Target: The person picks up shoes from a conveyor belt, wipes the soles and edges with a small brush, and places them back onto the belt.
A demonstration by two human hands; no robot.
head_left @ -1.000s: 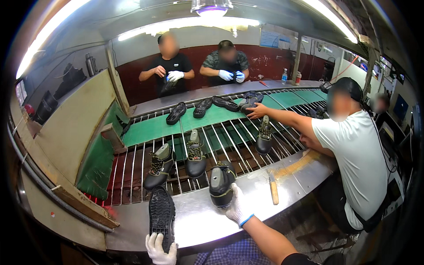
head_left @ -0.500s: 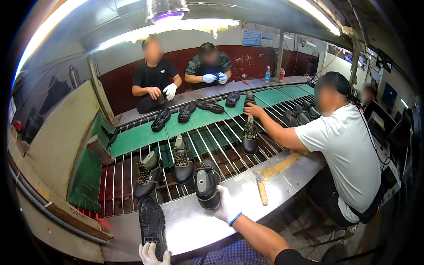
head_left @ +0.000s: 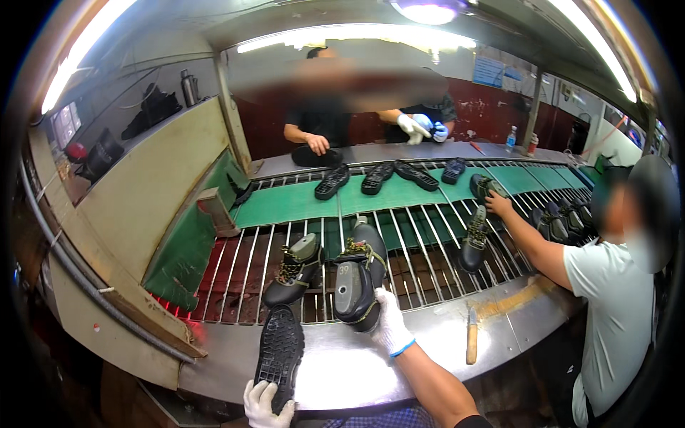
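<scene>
My left hand [head_left: 268,405], in a white knit glove, grips the heel end of a black shoe sole [head_left: 280,344]. Its treaded side faces up, and it lies over the metal table edge. My right hand [head_left: 391,324], gloved in white with a blue cuff, is closed around a black shoe [head_left: 354,308] with a grey last inside it. This shoe is held just above the rack's near edge and partly covers another black shoe [head_left: 368,239] behind it. Left of that stands a black shoe [head_left: 292,271] with yellow-flecked laces, also on a last.
A knife [head_left: 472,339] with a wooden handle lies on the metal table [head_left: 421,342]. Beyond the bar rack, several black soles [head_left: 332,182] rest on a green belt [head_left: 285,205]. At right, a co-worker's hand [head_left: 498,204] touches a shoe. Two people sit across the belt.
The view has swung left. My right hand has carried the shoe slightly forward, over the one behind. Across the belt, one person's gloved hand has reached toward the neighbour's blue-gloved hands.
</scene>
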